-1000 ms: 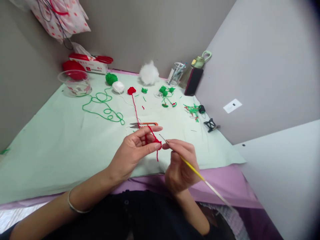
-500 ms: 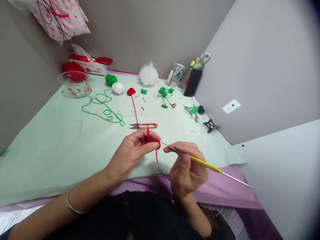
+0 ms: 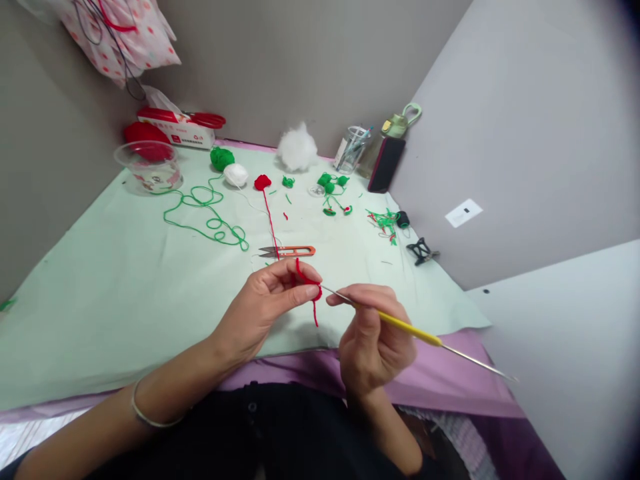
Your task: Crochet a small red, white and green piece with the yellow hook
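Between thumb and fingers, my left hand (image 3: 273,293) pinches a small loop of red yarn (image 3: 316,312), its loose tail hanging below. My right hand (image 3: 377,330) is closed around a crochet hook (image 3: 410,327) with a yellow grip and metal ends. The hook's thin tip meets the red yarn at my left fingertips; whether it passes through a stitch is too small to tell. A red strand runs back from behind my left hand to a small red yarn ball (image 3: 263,183). Orange-handled thread snips (image 3: 295,251) lie just beyond my fingers.
Behind are green yarn (image 3: 222,159), a white yarn ball (image 3: 236,175), white stuffing (image 3: 297,148) and small green crocheted pieces (image 3: 327,181). A plastic tub (image 3: 150,170) and tissue box (image 3: 177,128) stand left; a pen jar (image 3: 351,150), phone (image 3: 387,165) and black clip (image 3: 423,251) sit right.
Both hands hold almost the same pose. The red yarn tail has swung slightly, and the hook's far end has shifted a little to the right.
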A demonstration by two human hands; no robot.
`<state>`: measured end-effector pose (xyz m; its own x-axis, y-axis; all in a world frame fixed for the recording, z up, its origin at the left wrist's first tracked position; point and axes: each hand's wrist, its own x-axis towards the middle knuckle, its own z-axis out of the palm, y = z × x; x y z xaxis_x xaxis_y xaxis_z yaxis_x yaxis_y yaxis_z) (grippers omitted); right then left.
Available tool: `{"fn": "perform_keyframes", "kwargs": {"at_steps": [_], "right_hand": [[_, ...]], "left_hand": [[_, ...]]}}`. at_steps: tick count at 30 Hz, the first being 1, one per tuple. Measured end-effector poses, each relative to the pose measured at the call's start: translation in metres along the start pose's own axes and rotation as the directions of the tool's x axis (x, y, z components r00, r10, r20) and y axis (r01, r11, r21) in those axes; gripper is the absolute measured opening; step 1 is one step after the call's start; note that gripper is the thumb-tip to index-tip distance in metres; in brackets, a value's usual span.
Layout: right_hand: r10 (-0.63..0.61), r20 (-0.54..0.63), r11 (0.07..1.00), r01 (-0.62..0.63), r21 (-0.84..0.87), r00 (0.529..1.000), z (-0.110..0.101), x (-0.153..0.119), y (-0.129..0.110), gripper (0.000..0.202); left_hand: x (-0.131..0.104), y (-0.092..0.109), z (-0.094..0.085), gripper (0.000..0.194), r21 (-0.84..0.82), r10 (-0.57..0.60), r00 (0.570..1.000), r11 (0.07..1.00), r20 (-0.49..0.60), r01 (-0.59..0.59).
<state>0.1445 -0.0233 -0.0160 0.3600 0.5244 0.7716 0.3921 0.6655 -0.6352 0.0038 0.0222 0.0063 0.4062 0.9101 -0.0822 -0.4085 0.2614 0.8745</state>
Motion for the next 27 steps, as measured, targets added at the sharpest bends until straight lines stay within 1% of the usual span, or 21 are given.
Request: {"fn": "perform_keyframes", "kwargs": {"at_steps": [3,7,12,15,20,22,24,27], "right_hand": [[-0.002,-0.001,1.0,0.002,0.012,1.0,-0.0001,-0.0003,0.0002,0.024],[-0.005,0.022,1.0,0.006,-0.023,1.0,-0.0015,-0.0001,0.0,0.024],[-0.05,0.048,0.997,0.053,-0.063,0.998,-0.0024,0.0,0.0011,0.024],[-0.084,0.072,0.992,0.091,-0.087,0.994,-0.0035,-0.0009,0.0017,0.025],[-0.131,0.104,0.977,0.146,-0.157,0.986,-0.0074,-0.0047,0.0027,0.024],[-0.149,0.115,0.97,0.168,-0.177,0.982,-0.0083,-0.0065,0.0037,0.025],[-0.15,0.116,0.97,0.168,-0.175,0.982,-0.0079,-0.0079,0.0048,0.026],[-0.13,0.085,0.982,0.14,-0.129,0.988,-0.0053,-0.0094,0.0069,0.026]], "left_hand": [[-0.0005,0.0009,0.0004,0.013,-0.005,-0.004,1.0,1.0,0.005,0.004],[0.0002,0.0018,0.0016,0.015,-0.006,-0.009,1.0,1.0,-0.001,0.009],[0.0005,-0.0006,0.0002,0.015,0.005,-0.01,1.0,1.0,0.0,0.01],[-0.0004,-0.0025,-0.001,0.014,0.043,0.022,1.0,0.999,0.0,-0.022],[-0.0016,-0.0021,0.0001,0.012,0.159,0.114,0.993,0.981,0.007,-0.114],[-0.001,-0.0015,0.0011,0.013,0.135,0.102,0.995,0.986,0.004,-0.102],[-0.0001,-0.0015,0.0021,0.016,0.059,0.048,0.999,0.997,0.002,-0.048],[0.0008,-0.0032,0.003,0.02,-0.039,-0.023,1.0,0.999,0.006,0.023]]}}
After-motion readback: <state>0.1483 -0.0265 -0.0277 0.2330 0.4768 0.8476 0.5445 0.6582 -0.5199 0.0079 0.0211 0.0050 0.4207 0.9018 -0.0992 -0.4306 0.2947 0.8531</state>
